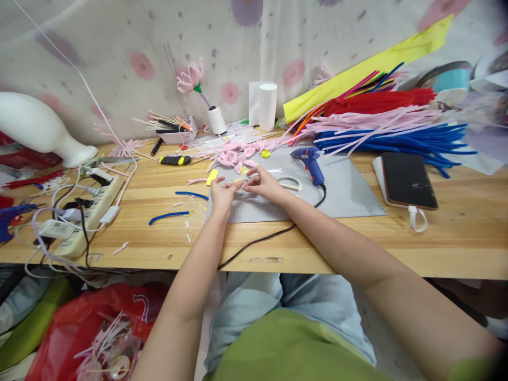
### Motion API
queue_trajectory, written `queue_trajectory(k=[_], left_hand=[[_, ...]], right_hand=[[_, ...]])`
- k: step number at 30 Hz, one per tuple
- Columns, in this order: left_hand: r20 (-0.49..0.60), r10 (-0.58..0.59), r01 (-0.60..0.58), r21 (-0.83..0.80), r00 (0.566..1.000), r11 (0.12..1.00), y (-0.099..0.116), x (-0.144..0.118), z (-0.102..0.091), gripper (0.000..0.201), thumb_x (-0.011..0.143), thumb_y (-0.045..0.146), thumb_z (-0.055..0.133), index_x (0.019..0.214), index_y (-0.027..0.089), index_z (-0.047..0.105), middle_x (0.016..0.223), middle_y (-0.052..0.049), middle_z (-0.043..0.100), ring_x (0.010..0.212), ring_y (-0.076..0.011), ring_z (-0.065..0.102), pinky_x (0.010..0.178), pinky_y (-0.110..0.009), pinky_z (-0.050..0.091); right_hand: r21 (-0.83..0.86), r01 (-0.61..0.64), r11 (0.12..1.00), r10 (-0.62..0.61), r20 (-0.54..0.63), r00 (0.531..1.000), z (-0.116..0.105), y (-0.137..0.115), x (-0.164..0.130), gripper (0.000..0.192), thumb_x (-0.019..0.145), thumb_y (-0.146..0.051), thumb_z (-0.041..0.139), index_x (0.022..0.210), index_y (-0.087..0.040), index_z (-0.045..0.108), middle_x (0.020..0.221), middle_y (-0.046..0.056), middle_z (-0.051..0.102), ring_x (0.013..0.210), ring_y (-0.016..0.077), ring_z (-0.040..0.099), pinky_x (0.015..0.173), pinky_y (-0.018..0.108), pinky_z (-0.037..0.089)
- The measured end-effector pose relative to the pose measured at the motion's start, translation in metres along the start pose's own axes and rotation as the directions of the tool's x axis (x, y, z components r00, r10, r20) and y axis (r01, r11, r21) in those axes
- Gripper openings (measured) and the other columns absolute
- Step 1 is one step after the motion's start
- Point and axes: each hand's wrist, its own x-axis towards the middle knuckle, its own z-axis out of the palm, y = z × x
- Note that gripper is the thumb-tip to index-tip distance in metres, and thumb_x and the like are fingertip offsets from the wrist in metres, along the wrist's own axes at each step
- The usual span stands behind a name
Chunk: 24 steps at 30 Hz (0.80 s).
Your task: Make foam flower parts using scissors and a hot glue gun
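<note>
My left hand point(223, 193) and my right hand point(262, 185) meet over the grey mat point(349, 202), fingertips almost touching. Thumb and fingers of each are pinched together; whatever is between them is too small to make out. Just beyond lie several pink fuzzy petal shapes point(233, 156) made of pipe cleaner. A small yellow piece point(212, 177) lies beside my left hand. To the right of my right hand is a pale loop-shaped handle point(292, 184), its other end hidden by the hand. A blue glue gun point(311, 165) rests on the mat further right.
Bundles of blue pipe cleaners point(392, 142) and red pipe cleaners point(381, 101) lie back right. A phone-like black device point(410, 180) sits at right. A power strip point(93, 217) with tangled cables stands left. A black cord point(257, 241) crosses the front. A utility knife point(174, 160) lies back left.
</note>
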Motion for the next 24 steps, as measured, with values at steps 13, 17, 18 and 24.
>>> queue_trajectory(k=[13,17,18,24], left_hand=[[0.175,-0.028,0.027,0.007,0.984,1.0,0.004,-0.001,-0.005,0.072,0.056,0.02,0.077,0.116,0.015,0.038,0.067,-0.001,0.068,0.065,-0.0147,0.066,0.078,-0.035,0.051],[0.097,0.003,-0.014,0.115,0.995,0.993,0.004,-0.001,-0.004,0.07,0.051,0.021,0.078,0.108,0.017,0.039,0.06,0.004,0.064,0.06,-0.0139,0.065,0.075,-0.033,0.051],[0.09,0.008,-0.02,0.131,0.996,0.991,0.004,-0.002,-0.004,0.07,0.05,0.021,0.078,0.108,0.017,0.038,0.06,0.004,0.064,0.06,-0.0136,0.065,0.074,-0.033,0.051],[0.122,0.005,-0.024,0.158,0.993,0.987,0.006,-0.007,-0.002,0.084,0.048,0.023,0.08,0.119,0.019,0.034,0.062,0.006,0.063,0.056,-0.0118,0.062,0.065,-0.028,0.051]], right_hand=[[-0.858,0.01,0.513,0.056,0.045,0.997,-0.084,-0.025,-0.027,0.026,0.074,-0.035,0.059,0.093,-0.018,0.059,0.092,0.007,0.066,0.082,0.0186,0.06,0.066,0.027,0.04],[-0.909,0.144,0.39,0.032,0.17,0.985,-0.08,-0.015,-0.03,0.032,0.074,-0.039,0.059,0.096,-0.016,0.059,0.099,0.011,0.063,0.09,0.0221,0.057,0.071,0.029,0.039],[-0.919,0.152,0.365,0.023,0.172,0.985,-0.078,-0.012,-0.031,0.034,0.074,-0.041,0.06,0.096,-0.015,0.059,0.1,0.012,0.063,0.091,0.0234,0.057,0.072,0.03,0.039],[-0.939,0.146,0.311,0.014,0.158,0.987,-0.08,-0.005,-0.032,0.029,0.078,-0.039,0.055,0.091,-0.014,0.06,0.094,0.014,0.063,0.087,0.0242,0.057,0.07,0.032,0.039]])
